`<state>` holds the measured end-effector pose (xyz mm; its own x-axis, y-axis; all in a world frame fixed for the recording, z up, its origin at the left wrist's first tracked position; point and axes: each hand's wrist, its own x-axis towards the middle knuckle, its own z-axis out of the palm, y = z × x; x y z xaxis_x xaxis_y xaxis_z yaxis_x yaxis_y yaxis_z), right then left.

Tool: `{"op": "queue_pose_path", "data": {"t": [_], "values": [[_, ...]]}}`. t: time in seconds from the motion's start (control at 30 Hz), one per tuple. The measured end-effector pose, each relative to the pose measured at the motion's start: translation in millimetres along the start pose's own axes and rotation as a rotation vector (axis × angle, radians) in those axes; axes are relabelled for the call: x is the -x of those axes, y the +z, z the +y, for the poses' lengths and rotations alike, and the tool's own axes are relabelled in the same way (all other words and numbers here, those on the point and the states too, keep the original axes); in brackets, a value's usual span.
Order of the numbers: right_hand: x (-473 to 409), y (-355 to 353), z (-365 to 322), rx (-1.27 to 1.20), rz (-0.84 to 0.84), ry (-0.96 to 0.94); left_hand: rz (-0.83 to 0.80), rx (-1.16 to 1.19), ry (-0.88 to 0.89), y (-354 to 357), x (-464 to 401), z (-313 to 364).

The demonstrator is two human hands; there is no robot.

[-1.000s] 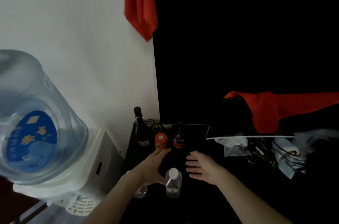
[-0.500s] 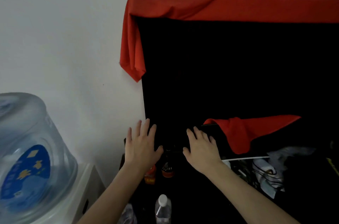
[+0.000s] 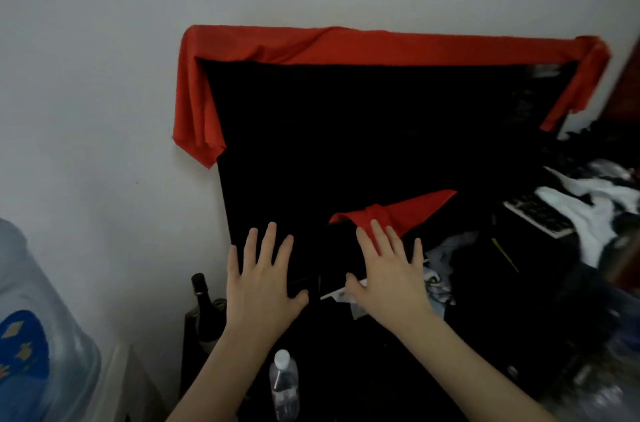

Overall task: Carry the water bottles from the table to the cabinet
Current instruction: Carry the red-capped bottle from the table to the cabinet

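- My left hand (image 3: pixel 261 286) and right hand (image 3: pixel 389 279) were both raised with fingers (image 3: pixel 268 241) spread apart, holding nothing; the risk was that I reached away from the job rather than toward it.
- The water bottle (image 3: pixel 284 383) stood upright on the dark desk (image 3: pixel 381 369), near me, between my forearms (white cap up). Drawing either arm back carelessly could have knocked it over.
- A dark glass bottle (image 3: pixel 204 304) stood at the far left, near the wall. A sweep of my left arm might have toppled it.
- Everything there was dim and black, so I judged a misplaced grip likely.
- The clutter (image 3: pixel 571 214) to the right could have snagged my sleeve-less arm.
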<state>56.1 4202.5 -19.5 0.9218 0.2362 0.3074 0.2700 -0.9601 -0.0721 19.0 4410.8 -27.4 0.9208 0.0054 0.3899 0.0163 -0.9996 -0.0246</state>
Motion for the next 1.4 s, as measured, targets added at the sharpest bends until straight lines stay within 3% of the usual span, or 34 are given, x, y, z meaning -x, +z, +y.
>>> {"op": "queue_pose_path", "data": {"t": [0.53,0.93,1.4], "values": [[179,-65,44,0.043,-0.001,0.398,-0.019,0.206,0.246,-36,82,100],[312,-136,123,0.095,0.032,0.703,-0.089,0.312,0.548,-94,129,232],[521,-198,200,0.169,0.011,1.076,-0.227,0.444,0.905,-155,254,407]]}}
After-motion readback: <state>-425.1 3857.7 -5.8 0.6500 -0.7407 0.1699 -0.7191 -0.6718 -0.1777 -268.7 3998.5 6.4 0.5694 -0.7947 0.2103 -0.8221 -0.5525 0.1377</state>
